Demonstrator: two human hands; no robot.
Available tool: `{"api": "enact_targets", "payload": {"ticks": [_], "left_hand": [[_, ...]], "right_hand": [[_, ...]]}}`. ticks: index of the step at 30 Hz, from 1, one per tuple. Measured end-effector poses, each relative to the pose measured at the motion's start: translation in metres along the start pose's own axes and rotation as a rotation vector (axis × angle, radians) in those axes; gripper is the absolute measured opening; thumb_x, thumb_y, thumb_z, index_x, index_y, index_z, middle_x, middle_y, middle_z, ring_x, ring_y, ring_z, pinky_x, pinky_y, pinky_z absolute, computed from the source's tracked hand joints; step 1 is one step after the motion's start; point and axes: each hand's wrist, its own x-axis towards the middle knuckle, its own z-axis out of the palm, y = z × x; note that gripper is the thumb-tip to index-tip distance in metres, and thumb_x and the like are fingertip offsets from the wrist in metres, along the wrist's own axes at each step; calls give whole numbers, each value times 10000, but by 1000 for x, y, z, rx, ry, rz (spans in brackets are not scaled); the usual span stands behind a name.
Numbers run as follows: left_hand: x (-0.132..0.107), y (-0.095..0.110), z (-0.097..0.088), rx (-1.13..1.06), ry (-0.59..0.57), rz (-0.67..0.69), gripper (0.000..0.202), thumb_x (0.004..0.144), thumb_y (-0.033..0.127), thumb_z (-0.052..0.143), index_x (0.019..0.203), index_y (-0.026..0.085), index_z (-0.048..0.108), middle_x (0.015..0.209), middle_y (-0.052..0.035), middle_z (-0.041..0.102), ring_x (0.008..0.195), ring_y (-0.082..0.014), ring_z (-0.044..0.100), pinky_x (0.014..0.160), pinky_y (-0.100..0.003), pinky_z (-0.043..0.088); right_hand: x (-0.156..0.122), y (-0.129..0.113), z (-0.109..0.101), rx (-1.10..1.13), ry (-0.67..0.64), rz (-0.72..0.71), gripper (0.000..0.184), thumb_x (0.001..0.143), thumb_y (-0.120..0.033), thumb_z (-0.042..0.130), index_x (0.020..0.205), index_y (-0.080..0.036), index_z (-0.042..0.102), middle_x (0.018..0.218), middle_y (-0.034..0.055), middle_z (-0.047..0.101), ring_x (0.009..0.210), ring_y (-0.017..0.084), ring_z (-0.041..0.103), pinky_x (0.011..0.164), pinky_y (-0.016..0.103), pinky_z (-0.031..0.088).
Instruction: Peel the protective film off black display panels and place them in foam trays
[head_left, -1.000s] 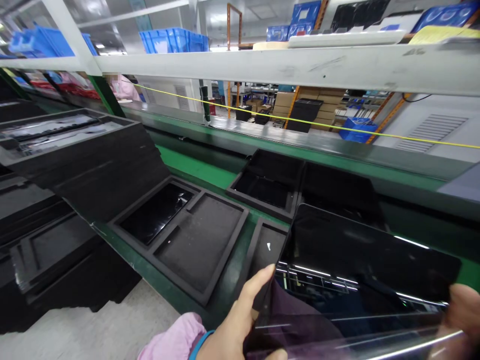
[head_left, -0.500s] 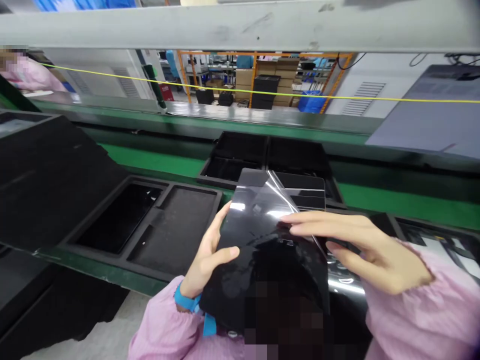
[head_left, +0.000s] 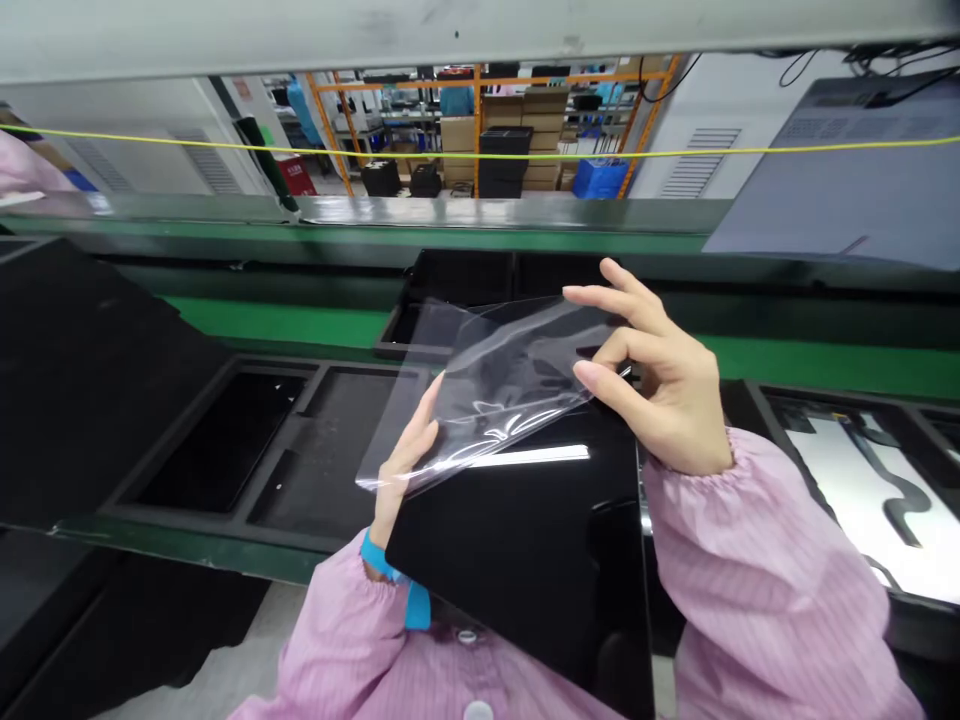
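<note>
A glossy black screen panel [head_left: 525, 560] is tilted up before me, its left edge gripped in my left hand [head_left: 409, 450], which wears a blue wrist strap [head_left: 379, 555]. Over its upper part lies a loose sheet of clear plastic film [head_left: 495, 370], lifted off the glass and curled along its lower edge. My right hand [head_left: 652, 370] pinches the film's right side between thumb and fingers, with the other fingers spread above. The film partly covers my left fingers. The panel's upper edge is hard to make out behind it.
A black foam tray [head_left: 319, 385] at left holds a dark panel [head_left: 225, 440] in one compartment. Another black tray [head_left: 465, 275] sits behind, on the green line. At right, a tray holds a white panel with a dark flex cable [head_left: 892, 500]. A yellow cord [head_left: 420, 155] runs across.
My right hand has risen off the panel, pulling the film up and across its upper part. Earlier only the film's top right corner was folded up. My left hand still holds the panel.
</note>
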Motion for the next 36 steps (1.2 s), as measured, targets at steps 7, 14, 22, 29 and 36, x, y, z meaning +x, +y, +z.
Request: {"api": "enact_targets", "payload": {"ticks": [7,14,22,29,36], "left_hand": [[-3,-10,3,55,60,102,317,855,164,510,1130,239,648,1274,89,587,1339,-199,335,1131,-249,241],[4,-22,-3,87,-77,37,435,817,164,572,1239,269,561,1256,48,609,1272,-228,442,1110,-302,304],[-1,-36,-7,151,-75,112,381,801,229,612,1176,296,612,1331,59,538,1307,-247,389,1141,-323,256],[7,-51,-19,114,-107,99,369,748,324,657,1112,262,659,1307,26,561,1301,-259,398,1146,-373,269],[1,-38,-2,59,-33,-6,365,790,322,586,1151,302,629,1290,88,565,1300,-236,405,1144,-324,285]], "right_hand": [[-4,-9,7,86,103,95,256,782,-100,608,592,-191,463,1142,3,585,1254,269,371,1094,466,261],[-5,-7,7,82,124,126,256,765,-77,605,578,-198,477,1088,1,610,1244,257,385,1077,452,291],[-7,-5,8,78,123,191,253,750,-100,610,559,-196,474,1069,-10,620,1245,255,385,1072,456,294],[-7,-4,9,83,134,225,260,733,-130,627,539,-201,468,1021,-2,637,1217,264,417,1070,470,293],[-8,-3,9,87,137,242,250,726,-158,628,533,-201,476,1013,-1,641,1215,274,417,1067,487,290]]}}
